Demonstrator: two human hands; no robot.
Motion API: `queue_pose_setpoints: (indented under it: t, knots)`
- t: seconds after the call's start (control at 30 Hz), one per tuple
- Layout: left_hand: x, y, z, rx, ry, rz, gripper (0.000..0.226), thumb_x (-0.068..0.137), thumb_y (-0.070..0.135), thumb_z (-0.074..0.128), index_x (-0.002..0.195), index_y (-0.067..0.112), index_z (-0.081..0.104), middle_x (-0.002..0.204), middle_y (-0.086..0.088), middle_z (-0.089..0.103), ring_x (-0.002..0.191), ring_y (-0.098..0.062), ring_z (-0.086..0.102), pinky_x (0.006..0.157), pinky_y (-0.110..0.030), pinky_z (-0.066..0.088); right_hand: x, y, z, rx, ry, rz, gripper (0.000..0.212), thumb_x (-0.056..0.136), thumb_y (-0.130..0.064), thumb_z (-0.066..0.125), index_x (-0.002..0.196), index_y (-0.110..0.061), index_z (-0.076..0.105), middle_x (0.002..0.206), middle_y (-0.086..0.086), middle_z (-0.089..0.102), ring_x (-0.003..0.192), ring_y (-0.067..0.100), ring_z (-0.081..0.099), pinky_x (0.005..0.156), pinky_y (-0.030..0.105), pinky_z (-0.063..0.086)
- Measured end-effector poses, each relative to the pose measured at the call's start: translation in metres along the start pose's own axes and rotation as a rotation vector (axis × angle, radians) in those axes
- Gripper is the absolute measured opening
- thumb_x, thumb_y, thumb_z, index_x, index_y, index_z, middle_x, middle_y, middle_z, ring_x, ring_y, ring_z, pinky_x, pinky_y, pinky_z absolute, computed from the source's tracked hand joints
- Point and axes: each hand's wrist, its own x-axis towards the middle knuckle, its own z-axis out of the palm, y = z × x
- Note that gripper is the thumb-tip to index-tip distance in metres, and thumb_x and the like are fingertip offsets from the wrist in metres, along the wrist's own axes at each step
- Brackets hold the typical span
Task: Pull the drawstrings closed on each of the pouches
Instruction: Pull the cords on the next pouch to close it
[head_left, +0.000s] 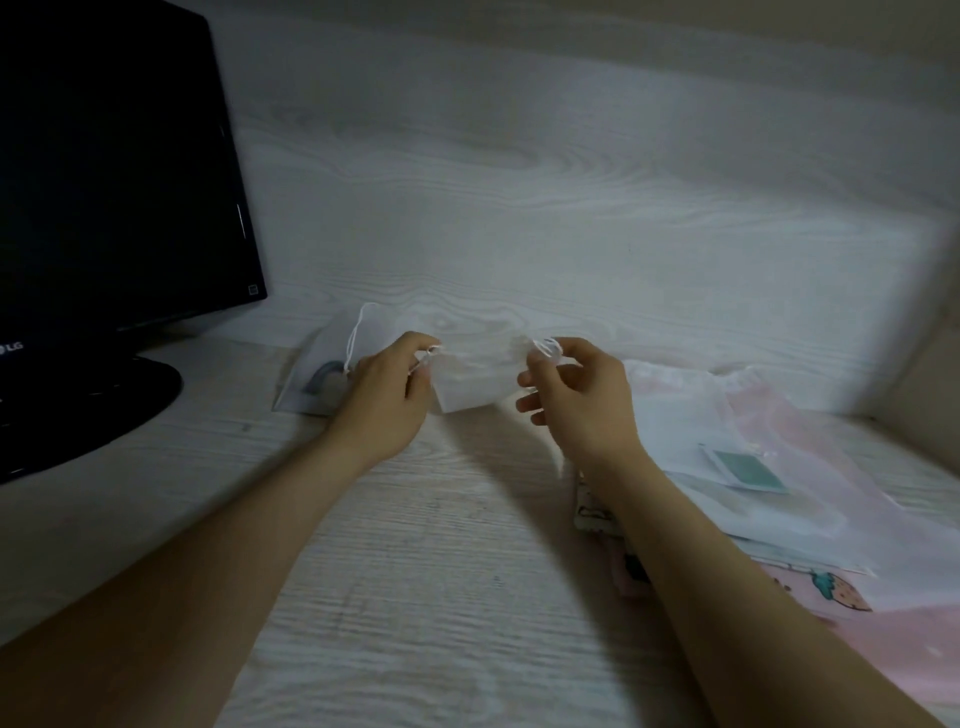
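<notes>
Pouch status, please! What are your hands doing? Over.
Left hand pinches one drawstring end, right hand the other. White pouch held between them. More pouches piled at right, none in the way.

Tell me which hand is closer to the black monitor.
Left. The left hand pinches one end of the white pouch, to the right of the monitor; the right hand pinches the pouch's other end, farther from it.

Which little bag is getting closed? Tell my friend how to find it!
Start at the big black monitor on the left and look right, to the middle of the desk. There the left hand and right hand pinch the strings of a small white pouch. Unlike the flat pouches beside it, it is the only one being held.
</notes>
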Motion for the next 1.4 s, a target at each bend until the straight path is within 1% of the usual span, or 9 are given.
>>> queue_pose_setpoints:
  t: [0.1,0.2,0.5,0.6,0.73,0.87,1.07,1.27,1.4]
  knots:
    - [-0.002,0.003,-0.001,-0.125,-0.121,-0.084,0.036,0.104,0.001,0.046,0.134,0.018,0.053,0.104,-0.008,0.067,0.084,-0.015,0.061,0.066,-0.026,0.046,0.000,-0.001,-0.002,0.031,0.051,0.031,0.023,0.105,-0.034,0.059,0.113,-0.014,0.066,0.089,0.008,0.077,0.065,0.022,0.074,0.058,0.034,0.059]
    - [-0.001,-0.001,0.000,-0.085,-0.064,-0.063,0.035,0.101,-0.005,0.043,0.129,0.013,0.053,0.102,-0.005,0.068,0.087,-0.011,0.060,0.067,-0.011,0.041,0.001,-0.001,-0.004,0.052,0.034,0.060,0.028,0.109,-0.032,0.052,0.119,-0.009,0.065,0.088,0.010,0.077,0.064,0.024,0.073,0.053,0.029,0.056]
    - [0.009,-0.011,-0.002,-0.186,0.238,-0.298,0.034,0.098,-0.012,0.043,0.109,0.010,0.067,0.098,-0.008,0.073,0.076,-0.025,0.073,0.074,-0.043,0.063,0.007,-0.013,-0.007,0.513,-0.011,0.287,0.031,0.101,-0.003,0.046,0.125,-0.013,0.063,0.058,0.003,0.053,0.048,0.018,0.050,0.047,0.027,0.044]
    - [0.010,-0.007,-0.003,-0.296,0.303,-0.408,0.031,0.102,-0.009,0.043,0.112,0.006,0.069,0.100,-0.014,0.074,0.077,-0.030,0.075,0.068,-0.041,0.064,0.009,-0.016,-0.009,0.746,0.056,0.341,0.029,0.102,-0.006,0.044,0.124,-0.012,0.062,0.057,0.001,0.051,0.047,0.015,0.050,0.047,0.025,0.044]
    - [0.014,-0.008,-0.007,-0.489,0.424,-0.601,0.032,0.104,-0.007,0.041,0.113,0.004,0.069,0.098,-0.013,0.073,0.070,-0.024,0.074,0.054,-0.028,0.059,0.010,-0.014,-0.009,0.874,0.238,0.346,0.027,0.107,-0.006,0.039,0.127,-0.010,0.056,0.077,0.007,0.070,0.063,0.019,0.074,0.054,0.025,0.055]
    - [0.016,-0.008,-0.008,-0.754,0.422,-0.684,0.025,0.105,-0.007,0.043,0.116,0.000,0.064,0.101,-0.019,0.073,0.079,-0.025,0.077,0.070,-0.032,0.064,0.009,-0.010,-0.010,0.888,0.310,0.333,0.030,0.107,-0.001,0.039,0.133,-0.002,0.054,0.106,0.022,0.073,0.087,0.029,0.079,0.068,0.030,0.063]
    - [0.019,0.012,-0.006,-1.197,0.311,-0.757,0.023,0.110,-0.001,0.033,0.122,-0.002,0.052,0.111,-0.029,0.071,0.096,-0.032,0.077,0.078,-0.036,0.064,0.004,-0.012,-0.004,0.861,0.265,0.400,0.030,0.105,0.003,0.042,0.130,0.002,0.057,0.119,0.021,0.070,0.090,0.030,0.079,0.070,0.030,0.064]
    - [0.023,0.009,-0.005,-1.236,0.244,-0.916,0.023,0.111,0.010,0.035,0.102,0.017,0.054,0.074,0.001,0.062,0.069,-0.016,0.065,0.067,-0.029,0.044,0.005,-0.012,-0.003,0.897,0.418,0.393,0.040,0.101,0.014,0.037,0.136,0.008,0.054,0.128,0.025,0.060,0.088,0.032,0.079,0.078,0.035,0.065]
    - [0.027,0.009,-0.002,-1.052,0.295,-0.893,0.029,0.107,0.004,0.029,0.096,0.017,0.052,0.050,0.005,0.038,0.051,-0.012,0.034,0.052,-0.026,0.027,0.009,0.000,0.005,0.568,0.498,0.330,0.036,0.104,0.003,0.039,0.132,0.003,0.061,0.119,0.015,0.067,0.095,0.023,0.076,0.088,0.036,0.063]
